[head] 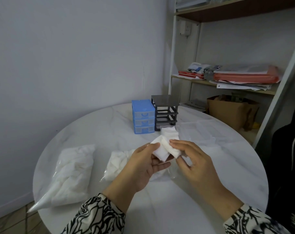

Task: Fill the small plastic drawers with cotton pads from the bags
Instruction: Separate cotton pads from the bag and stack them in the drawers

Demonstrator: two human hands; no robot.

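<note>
- Blue drawer unit (143, 116): stands at the far side of the round white table (228, 166), three drawers all pushed in; contents cannot be made out through the fronts.
- Dark frame (165, 111): stands just right of the blue unit, touching or nearly so; its upper slots have no drawers in them.
- Clear drawer (170, 130): sits on the table in front of the dark frame, holding a stack of white cotton pads that rises above its rim.
- More clear drawers (200, 132): lie to the right; outlines faint, count uncertain.
- Large bag (70, 173): lies at the left, full of white pads, its near corner overhanging the table edge.
- Second bag (118, 161): lies beside it, partly hidden behind the left hand (143, 168).
- Cotton pads (165, 148): a small stack held above the table; the left hand grips it from below with thumb on top, the right hand (192, 159) pinches its right end.
</note>
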